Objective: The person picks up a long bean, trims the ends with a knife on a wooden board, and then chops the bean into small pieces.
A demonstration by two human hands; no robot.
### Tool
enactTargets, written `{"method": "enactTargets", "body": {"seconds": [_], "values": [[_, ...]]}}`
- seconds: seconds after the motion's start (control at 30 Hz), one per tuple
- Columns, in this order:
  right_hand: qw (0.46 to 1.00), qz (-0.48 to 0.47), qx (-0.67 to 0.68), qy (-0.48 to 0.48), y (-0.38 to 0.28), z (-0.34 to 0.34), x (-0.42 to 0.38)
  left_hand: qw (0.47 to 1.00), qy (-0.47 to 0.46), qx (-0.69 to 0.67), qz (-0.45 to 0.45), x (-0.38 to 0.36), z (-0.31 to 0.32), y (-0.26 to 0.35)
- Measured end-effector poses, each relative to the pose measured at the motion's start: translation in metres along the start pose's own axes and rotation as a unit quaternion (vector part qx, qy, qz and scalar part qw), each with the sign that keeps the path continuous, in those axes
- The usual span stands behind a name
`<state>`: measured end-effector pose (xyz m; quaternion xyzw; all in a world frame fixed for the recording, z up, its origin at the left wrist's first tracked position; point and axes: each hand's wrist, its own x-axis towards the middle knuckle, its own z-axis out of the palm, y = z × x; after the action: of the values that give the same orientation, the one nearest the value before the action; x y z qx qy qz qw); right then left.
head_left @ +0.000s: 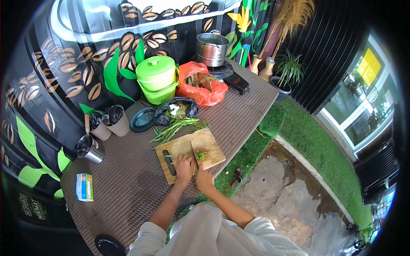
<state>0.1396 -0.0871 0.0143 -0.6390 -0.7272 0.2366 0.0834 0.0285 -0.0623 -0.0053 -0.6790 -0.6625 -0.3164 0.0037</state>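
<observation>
A wooden cutting board [214, 150] with a slot handle lies on the woven-pattern table. My left hand [184, 165] rests on it, fingers bent over a thin green stalk [171, 156] whose end sticks out to the left. To its right, my right hand [205, 179] is closed round a knife [194, 154], the blade pointing away from me over the board. My fingers cover the handle. Small chopped green pieces [201, 155] sit just right of the blade. Beyond the board lies a bunch of long green stalks [173, 129].
Behind the stalks are a black plastic bag [193, 112], a dark plate [142, 119], a red bag [213, 98] and a green lidded container [156, 77]. A steel pot [212, 49] stands on a stove at the far end. Utensil cups [115, 121] and a tissue pack [84, 187] are leftward.
</observation>
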Motion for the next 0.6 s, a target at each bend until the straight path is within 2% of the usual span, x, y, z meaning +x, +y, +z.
{"method": "enactTargets", "body": {"seconds": [0.07, 0.17, 0.23, 0.33, 0.57, 0.6], "values": [[1.0, 0.008, -0.017, 0.002, 0.008, 0.004, 0.006, 1.0, 0.001, 0.014, 0.0, -0.004, 0.006, 0.001], [0.999, -0.029, -0.033, 0.004, 0.02, -0.001, 0.018, 1.0, -0.001, 0.005, 0.014, -0.003, 0.002, 0.001], [0.998, -0.045, -0.038, 0.007, 0.028, -0.005, 0.022, 0.998, -0.023, -0.062, -0.02, 0.006, 0.005, -0.003], [0.996, -0.075, -0.046, 0.002, 0.036, -0.015, 0.024, 0.989, -0.06, -0.132, -0.018, 0.013, 0.003, -0.006], [0.997, -0.049, -0.063, 0.013, 0.02, -0.016, 0.008, 0.993, -0.052, -0.106, 0.012, 0.014, -0.001, -0.01], [0.997, -0.027, -0.069, 0.006, 0.014, -0.01, 0.006, 0.995, -0.04, -0.077, 0.043, 0.011, 0.001, -0.011]]}}
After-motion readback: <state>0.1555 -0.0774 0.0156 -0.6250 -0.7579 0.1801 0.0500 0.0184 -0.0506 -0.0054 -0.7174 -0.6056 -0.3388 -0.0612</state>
